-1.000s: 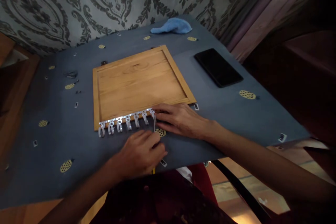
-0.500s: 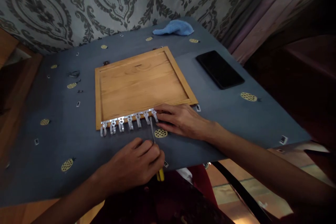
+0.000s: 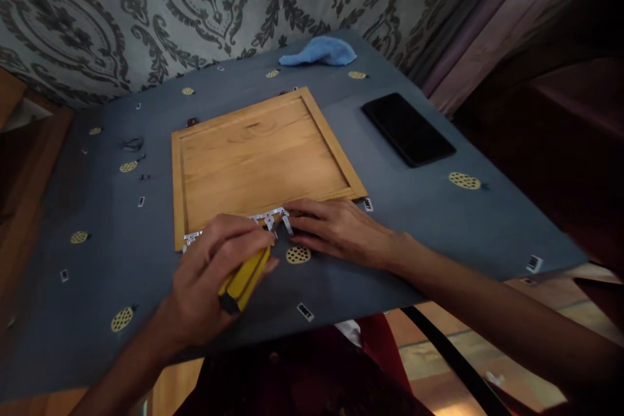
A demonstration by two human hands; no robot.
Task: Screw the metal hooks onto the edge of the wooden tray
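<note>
A wooden framed board (image 3: 263, 149) lies on the cloth-covered table. Along its near edge runs a silver metal hook rail (image 3: 271, 216) with several hanging hooks, its middle part hidden behind my left hand. My left hand (image 3: 214, 273) is closed around a screwdriver (image 3: 244, 279) with a yellow and black handle, over the rail. The tip is hidden behind the fingers, close to the hooks near the right end. My right hand (image 3: 341, 231) rests at the rail's right end, its fingers gripping the last hook against the board's edge.
A black phone (image 3: 408, 130) lies right of the board, and a blue cloth (image 3: 319, 52) at the back. Small dark metal pieces (image 3: 131, 143) lie to the left. A patterned wall (image 3: 205, 0) stands behind the table, whose cover (image 3: 414, 221) has pineapple prints.
My left hand has moved forward and up, from near the table's front edge to over the rail, tipping the screwdriver handle left. My right hand has stayed at the rail's right end.
</note>
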